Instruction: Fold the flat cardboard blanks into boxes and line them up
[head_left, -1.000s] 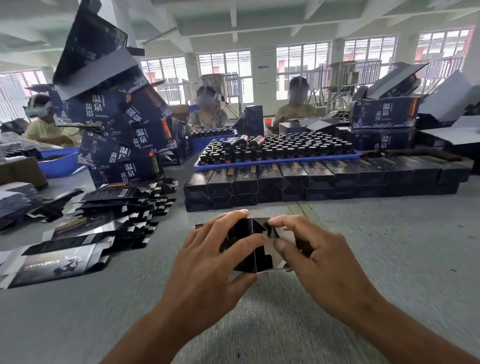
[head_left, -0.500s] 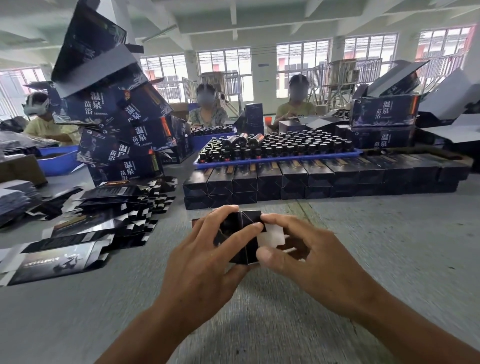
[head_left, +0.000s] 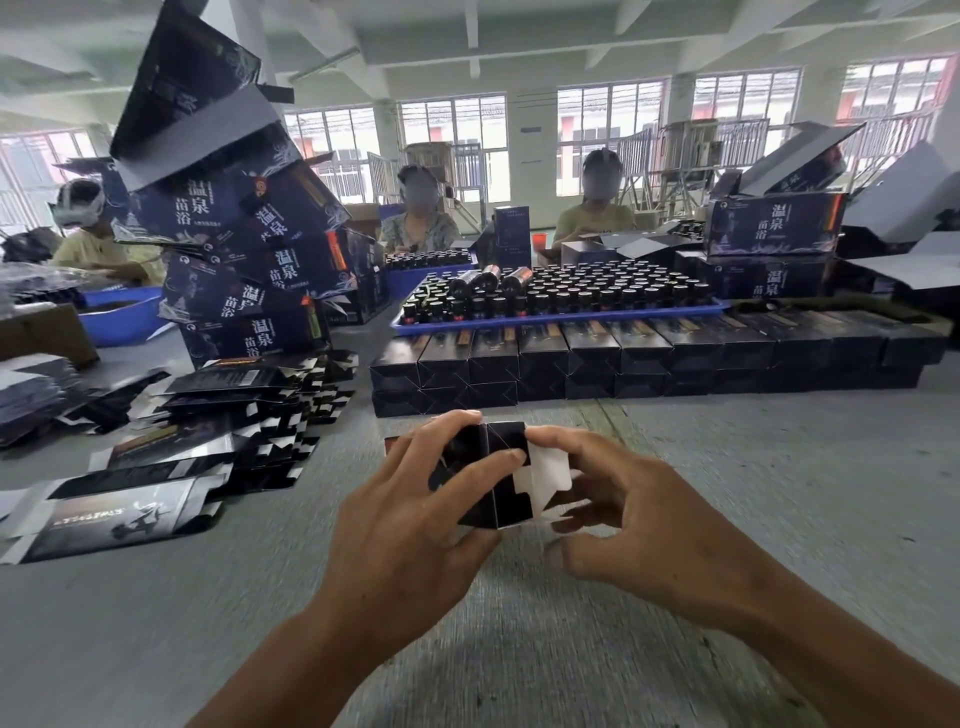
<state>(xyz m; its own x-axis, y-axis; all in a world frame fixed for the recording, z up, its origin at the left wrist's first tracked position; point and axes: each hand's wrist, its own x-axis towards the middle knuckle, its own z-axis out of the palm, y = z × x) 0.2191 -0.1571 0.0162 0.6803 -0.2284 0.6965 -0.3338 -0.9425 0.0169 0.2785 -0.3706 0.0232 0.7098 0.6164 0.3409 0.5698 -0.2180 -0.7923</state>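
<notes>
Box (head_left: 493, 478) held just above the counter (head_left: 727, 519), end facing the camera. Left hand (head_left: 410, 525) wrapped round the dark body, gripping it. Right hand (head_left: 639, 525) half curled, fingertips on the white flap (head_left: 545, 475), thumb underneath. Best to keep the body square with the left grip, fold the flap over along its crease, then tuck its edge in without buckling. Afterwards, set against the near end of the stacked row (head_left: 623, 358). More blanks (head_left: 171, 457) waiting at left.
</notes>
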